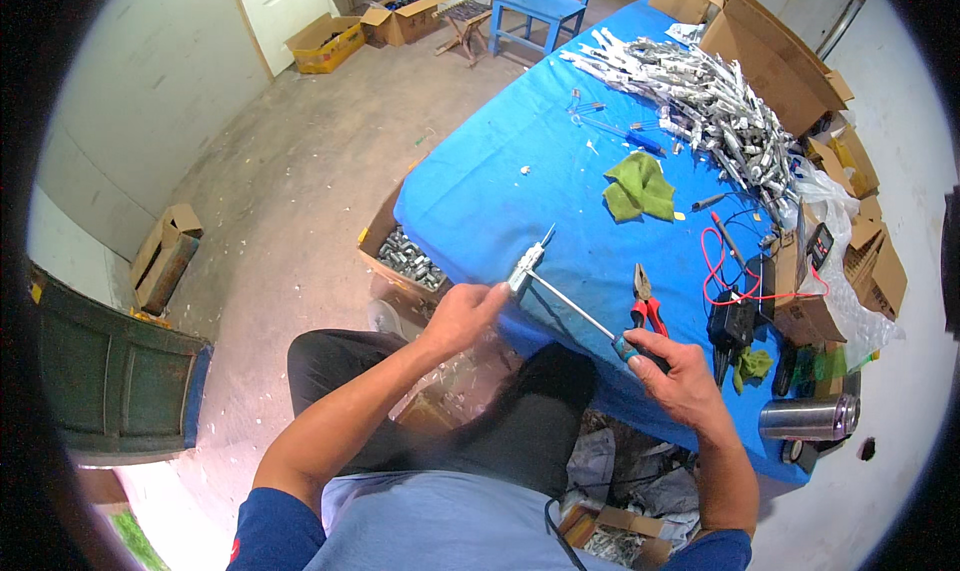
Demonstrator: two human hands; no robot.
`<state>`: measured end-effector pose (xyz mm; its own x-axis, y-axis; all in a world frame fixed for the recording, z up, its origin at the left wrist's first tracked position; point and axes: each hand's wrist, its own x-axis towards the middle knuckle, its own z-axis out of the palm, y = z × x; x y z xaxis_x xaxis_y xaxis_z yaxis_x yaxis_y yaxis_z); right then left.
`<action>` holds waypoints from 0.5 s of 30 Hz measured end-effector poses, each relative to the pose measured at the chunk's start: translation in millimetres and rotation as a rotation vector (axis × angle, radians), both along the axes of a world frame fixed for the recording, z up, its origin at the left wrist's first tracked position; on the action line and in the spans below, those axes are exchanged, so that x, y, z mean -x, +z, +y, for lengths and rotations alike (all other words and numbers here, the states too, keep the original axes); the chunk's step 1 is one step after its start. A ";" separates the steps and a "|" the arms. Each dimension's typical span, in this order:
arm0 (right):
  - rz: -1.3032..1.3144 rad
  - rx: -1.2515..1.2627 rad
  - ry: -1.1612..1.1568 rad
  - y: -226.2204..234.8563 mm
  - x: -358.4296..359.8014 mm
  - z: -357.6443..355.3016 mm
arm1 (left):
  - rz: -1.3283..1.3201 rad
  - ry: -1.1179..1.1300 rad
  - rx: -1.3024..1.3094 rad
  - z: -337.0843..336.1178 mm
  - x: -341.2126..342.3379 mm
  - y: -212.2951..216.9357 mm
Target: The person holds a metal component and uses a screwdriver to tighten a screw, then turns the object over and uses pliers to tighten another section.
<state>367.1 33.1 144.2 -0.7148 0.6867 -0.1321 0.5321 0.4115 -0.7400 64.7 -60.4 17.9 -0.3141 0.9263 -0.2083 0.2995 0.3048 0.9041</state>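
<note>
At the table's near edge, my left hand is closed on a small white-and-silver part with a thin pointed end; its kind is unclear. My right hand grips the teal-and-black handle of a screwdriver. The long shaft slants up to the left, and its tip meets the side of the white part. Just beyond my right hand lie red-handled pliers, jaws pointing away. A folded green cloth rests farther back on the blue tablecloth.
A large heap of white-and-silver parts covers the far right of the table. Red and black test leads, cardboard boxes and a metal flask line the right side. A carton of metal pieces stands by the left edge.
</note>
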 end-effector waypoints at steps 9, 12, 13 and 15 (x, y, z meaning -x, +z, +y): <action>-0.045 0.150 -0.045 15.8 13.9 17.4 | -0.195 0.059 0.009 -1.4 3.1 -2.2; -0.046 0.101 -0.029 13.5 12.8 18.9 | -0.216 0.042 -0.019 -0.8 1.7 -0.8; -0.039 0.086 -0.017 11.9 12.4 19.5 | -0.194 0.044 -0.030 -0.9 0.3 0.1; -0.021 0.070 0.002 8.8 11.6 20.2 | -0.160 0.037 -0.046 -1.0 0.3 -2.8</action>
<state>355.5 53.3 153.0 -0.7125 0.6741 -0.1947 0.5472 0.3602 -0.7555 64.4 -61.4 15.1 -0.3143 0.9244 -0.2162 0.1404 0.2705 0.9524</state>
